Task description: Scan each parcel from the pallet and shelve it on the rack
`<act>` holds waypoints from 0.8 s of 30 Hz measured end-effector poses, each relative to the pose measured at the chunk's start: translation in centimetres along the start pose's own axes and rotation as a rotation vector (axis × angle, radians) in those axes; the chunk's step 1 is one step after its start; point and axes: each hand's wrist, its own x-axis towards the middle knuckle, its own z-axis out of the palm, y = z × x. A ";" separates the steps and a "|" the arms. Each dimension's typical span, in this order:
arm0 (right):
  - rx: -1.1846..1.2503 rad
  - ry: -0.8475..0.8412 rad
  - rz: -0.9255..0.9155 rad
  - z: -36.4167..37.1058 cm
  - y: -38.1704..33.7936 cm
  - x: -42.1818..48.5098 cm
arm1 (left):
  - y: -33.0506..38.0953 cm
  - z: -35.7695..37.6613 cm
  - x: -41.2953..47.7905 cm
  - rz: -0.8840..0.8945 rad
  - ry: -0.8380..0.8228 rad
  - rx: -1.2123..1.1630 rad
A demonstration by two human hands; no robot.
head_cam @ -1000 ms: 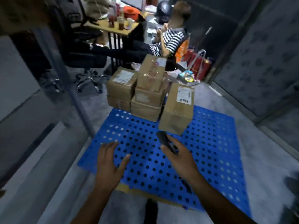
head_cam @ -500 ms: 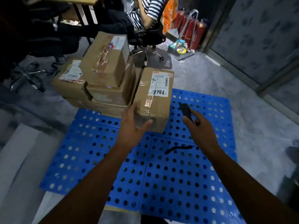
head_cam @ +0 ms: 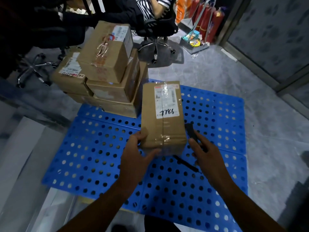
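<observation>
A brown cardboard parcel (head_cam: 163,129) with a white label marked 7786 is held over the blue perforated pallet (head_cam: 93,158). My left hand (head_cam: 136,158) grips its near left corner, thumb under the front edge. My right hand (head_cam: 204,154) is just right of the parcel, closed around a black handheld scanner (head_cam: 191,132) whose head points up beside the box. A black strap (head_cam: 185,164) hangs below that hand. Behind, a stack of several taped parcels (head_cam: 107,67) stands at the pallet's far left corner.
A person in a striped shirt sits on a black swivel chair (head_cam: 155,29) beyond the stack. Red gas cylinders (head_cam: 207,19) and a small cart stand at the back right. A grey wall and door frame (head_cam: 267,47) run along the right.
My left hand reached the 7786 parcel, took hold and pulled it away from the stack toward me. My right hand with the scanner came alongside its right face. The camera tilted down.
</observation>
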 end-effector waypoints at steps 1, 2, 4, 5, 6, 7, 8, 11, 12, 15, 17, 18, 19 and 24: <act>-0.005 -0.018 0.012 -0.2 0.3 -1.1 | -0.3 -0.1 -1.6 -0.016 0.007 -0.009; -0.019 -0.037 0.033 -0.4 0.6 -2.3 | -0.5 -0.3 -3.1 -0.031 0.014 -0.011; -0.065 -0.071 0.059 -0.3 1.3 -4.9 | -1.2 -1.2 -5.8 -0.057 0.018 0.014; -0.091 -0.085 0.056 0.0 1.7 -6.0 | -1.8 -1.8 -6.9 -0.067 0.014 0.033; -0.109 -0.100 0.053 0.3 2.1 -7.1 | -2.5 -2.3 -8.0 -0.079 0.005 0.054; -0.115 -0.114 0.056 0.8 2.3 -8.2 | -3.1 -3.0 -9.1 -0.091 0.001 0.064; -0.114 -0.123 0.056 1.2 2.4 -9.2 | -3.6 -3.7 -10.0 -0.096 0.004 0.059; -0.143 -0.137 0.056 2.7 2.2 -11.3 | -4.8 -6.1 -12.3 -0.056 0.005 0.053; -0.145 -0.147 0.053 3.3 2.1 -12.0 | -5.1 -6.9 -13.0 -0.037 0.009 0.045; -0.145 -0.159 0.016 5.1 2.1 -14.2 | -6.3 -9.1 -14.8 -0.047 0.027 -0.003; -0.169 -0.144 0.005 6.1 2.3 -15.3 | -7.1 -10.4 -15.8 -0.037 0.010 -0.005; -0.180 -0.143 0.012 6.6 2.4 -15.8 | -7.4 -11.0 -16.0 -0.015 -0.006 -0.006; -0.197 -0.147 0.020 6.9 2.4 -16.1 | -7.6 -11.6 -16.1 0.014 -0.020 -0.009; -0.280 -0.149 -0.039 7.4 0.3 -16.1 | -6.1 -13.4 -14.1 0.109 -0.119 0.087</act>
